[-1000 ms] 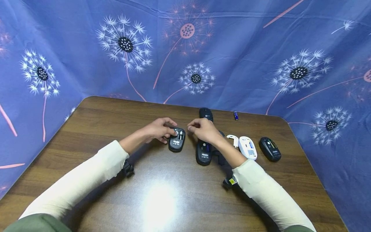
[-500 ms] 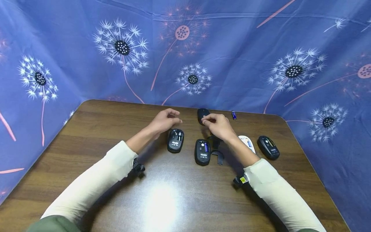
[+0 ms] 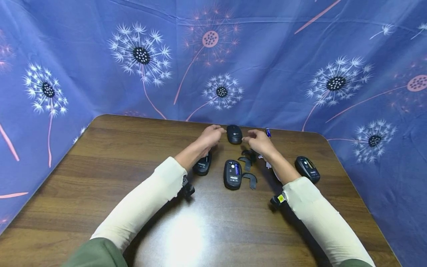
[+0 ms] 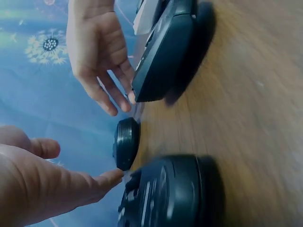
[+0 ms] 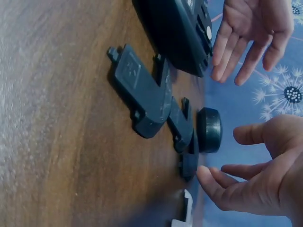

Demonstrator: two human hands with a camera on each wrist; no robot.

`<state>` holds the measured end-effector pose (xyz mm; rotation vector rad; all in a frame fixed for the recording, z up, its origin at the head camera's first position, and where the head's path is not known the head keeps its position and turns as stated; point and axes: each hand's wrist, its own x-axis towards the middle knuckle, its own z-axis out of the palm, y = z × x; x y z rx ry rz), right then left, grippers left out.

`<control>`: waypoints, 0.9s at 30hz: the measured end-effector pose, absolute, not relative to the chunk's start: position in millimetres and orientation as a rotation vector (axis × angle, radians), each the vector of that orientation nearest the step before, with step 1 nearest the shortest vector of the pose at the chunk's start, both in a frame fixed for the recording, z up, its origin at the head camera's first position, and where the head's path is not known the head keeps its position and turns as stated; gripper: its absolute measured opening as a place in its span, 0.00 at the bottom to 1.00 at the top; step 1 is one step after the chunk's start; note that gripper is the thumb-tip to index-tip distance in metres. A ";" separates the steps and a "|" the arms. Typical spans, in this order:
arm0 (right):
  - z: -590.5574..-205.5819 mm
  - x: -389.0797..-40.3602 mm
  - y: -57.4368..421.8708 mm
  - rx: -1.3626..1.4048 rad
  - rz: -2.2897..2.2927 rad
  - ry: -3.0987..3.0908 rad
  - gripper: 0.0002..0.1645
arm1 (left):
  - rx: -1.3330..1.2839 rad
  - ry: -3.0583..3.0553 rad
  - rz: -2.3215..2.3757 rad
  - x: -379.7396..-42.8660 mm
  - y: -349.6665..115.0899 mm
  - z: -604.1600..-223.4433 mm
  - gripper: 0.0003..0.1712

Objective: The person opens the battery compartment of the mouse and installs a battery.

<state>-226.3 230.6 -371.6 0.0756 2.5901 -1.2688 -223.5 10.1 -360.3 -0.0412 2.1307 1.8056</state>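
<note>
A black wireless mouse [image 3: 234,134] lies upright at the back of the table, between both hands. My left hand [image 3: 210,137] is at its left side with fingers reaching toward it, nothing held. To its right, my right hand [image 3: 261,141] has thumb and fingers spread around nothing. In the right wrist view a gap shows between those fingers and the same mouse [image 5: 209,130]. Under my left wrist is an upturned black mouse [image 3: 202,165], partly hidden. Another upturned mouse [image 3: 232,174], with a blue battery in its bay, lies nearer, beside black battery covers [image 3: 250,180].
At the right lies an upturned black mouse [image 3: 307,168] with its battery bay uncovered. A loose blue battery [image 3: 268,132] sits near the back edge, behind my right hand. A white cover [image 3: 268,165] shows beside my right forearm, which hides most of a white mouse.
My left hand has left the left-hand mouse and moved right and away from me to the far mouse. My right hand has shifted right, to that mouse's other side.
</note>
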 end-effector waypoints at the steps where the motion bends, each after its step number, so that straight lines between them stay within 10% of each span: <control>1: -372.5 -227.6 230.5 0.093 -1.280 2.574 0.39 | -0.052 2.097 1.828 -225.7 13.1 -360.4 0.33; 27: -378.1 -226.7 209.3 0.010 -1.314 2.642 0.36 | -0.182 1.780 1.948 -241.0 22.6 -373.0 0.33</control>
